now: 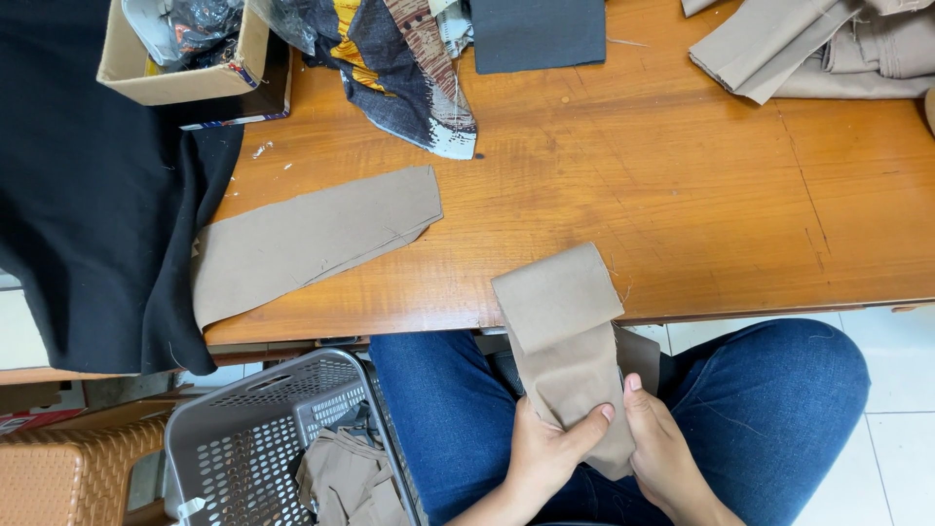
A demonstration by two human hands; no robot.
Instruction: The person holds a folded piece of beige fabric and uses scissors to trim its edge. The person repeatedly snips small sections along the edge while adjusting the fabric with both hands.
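Observation:
A folded strip of tan fabric [563, 331] hangs from the front edge of the wooden table [682, 195] down over my lap. My left hand [547, 450] grips its lower part, thumb laid across the cloth. My right hand [660, 450] holds the same strip's right edge, right beside the left hand. The top of the strip rests folded over on the table edge. A second, longer tan fabric piece [312, 239] lies flat on the table to the left, apart from both hands.
Black cloth [93, 224] drapes over the table's left end. A cardboard box [185, 49], patterned fabric [414, 73], a dark panel [538, 31] and folded tan cloth [818, 44] sit at the back. A grey perforated basket [263, 438] with tan pieces stands beside my left knee.

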